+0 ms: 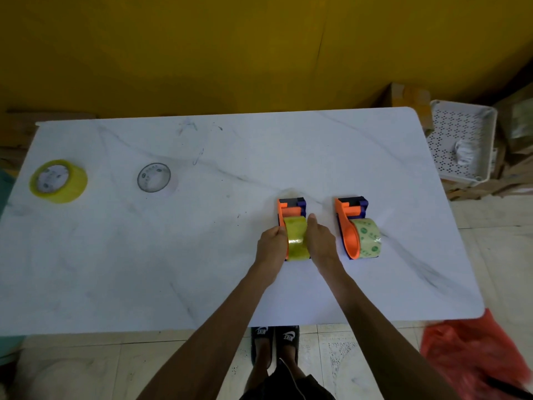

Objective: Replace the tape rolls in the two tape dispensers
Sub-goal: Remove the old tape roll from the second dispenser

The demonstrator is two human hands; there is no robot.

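Nearest: two feet in black slippers [274,346] on pale floor tiles, under the near edge of the desk [202,255]. A red plastic bag [473,353] lies on the floor just beyond the desk's near right corner.

Desk: white, marble-patterned, rounded corners. The near half is bare apart from the two forearms crossing it.

Left hand [272,243]: closed against the left side of the left dispenser [291,210], fingers curled at the orange flank.

Right hand [318,241]: pressed to the right side of the same unit, thumb pointing away along its edge. The two hands clasp the dispenser between them.

Left dispenser: orange and dark blue, standing on the desk right of centre. Contents: a yellowish roll [297,241], seated upright between the hands.

Right dispenser [350,226]: same colours, just beside the first, apart from it, untouched. Contents: a clear roll with green print [367,236], open side facing right.

Far left of desk: a loose yellow roll [59,181] near the left edge; a loose clear roll [154,177] to its right, well apart from the dispensers. Wide bare surface lies between.

Beyond the right edge: a white perforated basket [461,145], holding something pale and crumpled, among cardboard. Yellow wall [230,53] behind.
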